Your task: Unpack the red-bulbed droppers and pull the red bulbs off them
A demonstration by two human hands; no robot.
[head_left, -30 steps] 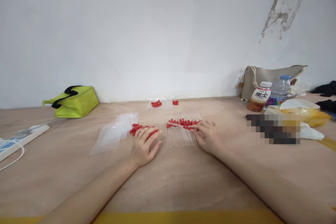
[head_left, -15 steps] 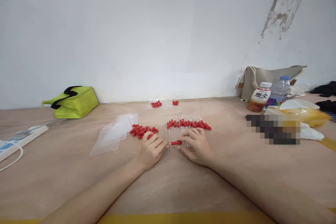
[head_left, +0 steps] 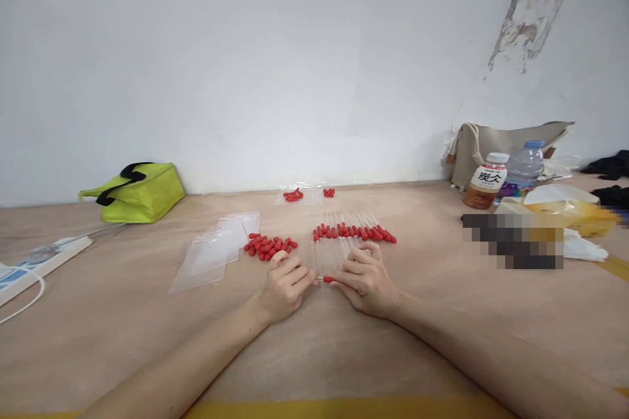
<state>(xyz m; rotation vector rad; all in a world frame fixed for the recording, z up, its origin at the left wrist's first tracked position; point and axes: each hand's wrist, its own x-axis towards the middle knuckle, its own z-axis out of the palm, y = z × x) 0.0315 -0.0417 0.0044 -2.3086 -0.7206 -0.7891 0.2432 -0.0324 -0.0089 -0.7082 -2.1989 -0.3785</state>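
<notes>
My left hand [head_left: 289,283] pinches a clear dropper tube, most of it hidden by the fingers. Its end meets a red rubber bulb [head_left: 327,279] that my right hand [head_left: 368,281] grips between thumb and fingers. Just beyond the hands lies a row of bare clear tubes [head_left: 327,254], side by side. Behind them is a row of droppers with red bulbs [head_left: 351,231], bulbs facing me and tubes pointing to the wall. A pile of loose red bulbs [head_left: 268,247] sits past my left hand.
Flat clear plastic bags [head_left: 209,255] lie left of the pile. Bagged droppers [head_left: 309,196] rest by the wall. A power strip [head_left: 46,268] and a green bag [head_left: 147,193] are at left. Bottles [head_left: 486,181], a beige bag [head_left: 464,157] and yellow packaging [head_left: 570,209] stand at right.
Both hands have come slightly nearer to me with the tube and bulb. The right fingers now cover more of the bulb, leaving only its end showing.
</notes>
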